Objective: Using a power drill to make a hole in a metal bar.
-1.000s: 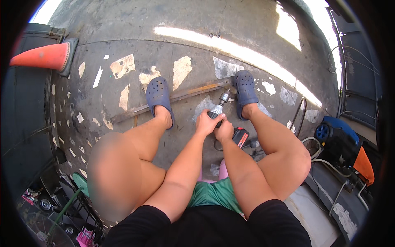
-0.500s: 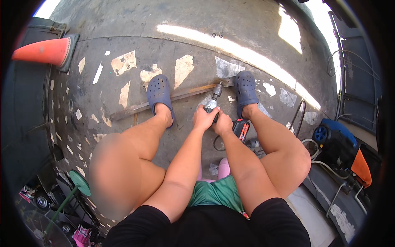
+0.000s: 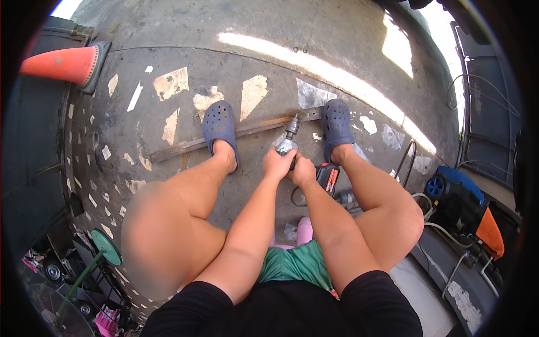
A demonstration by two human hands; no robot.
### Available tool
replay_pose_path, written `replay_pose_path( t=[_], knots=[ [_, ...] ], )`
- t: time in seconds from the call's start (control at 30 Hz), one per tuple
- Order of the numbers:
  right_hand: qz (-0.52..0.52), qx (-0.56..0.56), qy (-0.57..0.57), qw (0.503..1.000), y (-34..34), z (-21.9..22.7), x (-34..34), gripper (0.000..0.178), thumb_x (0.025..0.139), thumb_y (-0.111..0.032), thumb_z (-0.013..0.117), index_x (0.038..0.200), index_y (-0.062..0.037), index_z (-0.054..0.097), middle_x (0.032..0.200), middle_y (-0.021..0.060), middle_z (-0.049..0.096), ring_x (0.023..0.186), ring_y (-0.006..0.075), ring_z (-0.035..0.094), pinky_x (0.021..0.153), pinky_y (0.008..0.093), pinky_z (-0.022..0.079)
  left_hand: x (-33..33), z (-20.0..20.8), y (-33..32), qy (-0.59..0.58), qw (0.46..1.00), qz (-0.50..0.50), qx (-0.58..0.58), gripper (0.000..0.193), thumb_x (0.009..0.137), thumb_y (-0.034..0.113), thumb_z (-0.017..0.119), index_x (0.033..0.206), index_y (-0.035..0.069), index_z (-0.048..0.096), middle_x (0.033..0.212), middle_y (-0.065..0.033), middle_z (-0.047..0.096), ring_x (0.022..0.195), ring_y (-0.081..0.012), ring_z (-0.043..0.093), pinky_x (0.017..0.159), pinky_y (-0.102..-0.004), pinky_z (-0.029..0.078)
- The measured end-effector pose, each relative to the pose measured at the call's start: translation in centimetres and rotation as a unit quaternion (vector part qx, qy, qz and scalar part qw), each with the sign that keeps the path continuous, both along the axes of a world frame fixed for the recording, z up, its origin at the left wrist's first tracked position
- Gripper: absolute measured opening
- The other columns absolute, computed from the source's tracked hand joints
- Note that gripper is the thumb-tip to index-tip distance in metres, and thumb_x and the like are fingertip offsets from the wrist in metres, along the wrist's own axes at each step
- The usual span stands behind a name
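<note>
Both my hands grip a cordless drill [image 3: 287, 146], pointed away from me between my feet. My left hand [image 3: 277, 163] is closed round the grey and black body, and my right hand [image 3: 304, 170] is closed at its rear and handle. A red and black battery pack [image 3: 328, 178] shows just right of my right hand. From the chuck sticks a round wire brush [image 3: 298, 114], at the surface of a long flat metal bar [image 3: 255, 126]. The bar lies slantwise on the floor, rusty brown along part of it and greyer at its right end.
My left clog [image 3: 219, 122] and right clog [image 3: 337, 121] are at the bar, one on each side of the drill. An orange cone [image 3: 62, 64] lies tipped at far left. A blue and black machine [image 3: 460, 185] with hoses stands at right. The floor [image 3: 168, 56] has pale patches.
The drill and its brush have shifted slightly left along the bar. Both hands keep their grip, and the bar and my feet stay in place.
</note>
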State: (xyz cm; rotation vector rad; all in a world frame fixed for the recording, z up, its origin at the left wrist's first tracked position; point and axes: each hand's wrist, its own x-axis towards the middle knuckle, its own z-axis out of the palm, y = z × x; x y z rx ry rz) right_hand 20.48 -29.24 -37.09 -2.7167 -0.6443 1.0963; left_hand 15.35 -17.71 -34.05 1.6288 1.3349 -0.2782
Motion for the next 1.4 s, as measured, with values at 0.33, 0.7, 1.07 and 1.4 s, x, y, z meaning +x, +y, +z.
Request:
replay_pose_path(
  t=[0.33, 0.7, 1.07, 1.4],
  knots=[
    [-0.072, -0.007, 0.023, 0.997, -0.5, 1.2, -1.1, 0.054, 0.08, -0.04, 0.079, 0.118, -0.0016, 0.07, 0.112, 0.0275, 0.074, 0.111, 0.0422, 0.07, 0.095, 0.05, 0.057, 0.4, 0.8, -0.6, 0.028, 0.997, -0.075, 0.004, 0.088, 0.075, 0.067, 0.077, 0.122, -0.006, 0.068, 0.116, -0.0303, 0.072, 0.113, -0.0452, 0.069, 0.099, -0.05, 0.053],
    [-0.165, 0.022, 0.016, 0.986, -3.7, 1.5, -3.5, 0.063, 0.084, -0.041, 0.078, 0.129, 0.0007, 0.061, 0.112, 0.0306, 0.072, 0.108, 0.046, 0.07, 0.095, 0.0528, 0.056, -1.5, 0.1, -3.2, -0.008, 0.996, -0.09, -0.014, 0.088, 0.074, 0.067, 0.081, 0.121, -0.007, 0.068, 0.11, -0.0325, 0.073, 0.107, -0.0447, 0.071, 0.093, -0.0486, 0.055],
    [-0.003, 0.056, -0.007, 0.998, -1.8, -0.6, -0.3, 0.045, 0.082, -0.026, 0.076, 0.122, -0.006, 0.068, 0.107, 0.026, 0.074, 0.103, 0.0442, 0.071, 0.092, 0.0525, 0.056, -2.0, -1.2, -2.2, -0.092, 0.995, 0.037, 0.031, 0.08, 0.076, 0.059, 0.086, 0.118, -0.006, 0.068, 0.104, -0.0261, 0.075, 0.099, -0.0367, 0.074, 0.088, -0.0448, 0.056],
    [0.034, -0.012, 0.011, 0.999, -1.0, 0.5, 0.3, 0.044, 0.081, -0.027, 0.081, 0.117, -0.0061, 0.068, 0.111, 0.0258, 0.074, 0.109, 0.0435, 0.07, 0.095, 0.0517, 0.056, -1.6, -1.3, -2.1, -0.036, 0.999, 0.025, 0.017, 0.074, 0.081, 0.056, 0.08, 0.12, -0.006, 0.067, 0.112, -0.0302, 0.073, 0.109, -0.0439, 0.07, 0.095, -0.0481, 0.053]
  ],
)
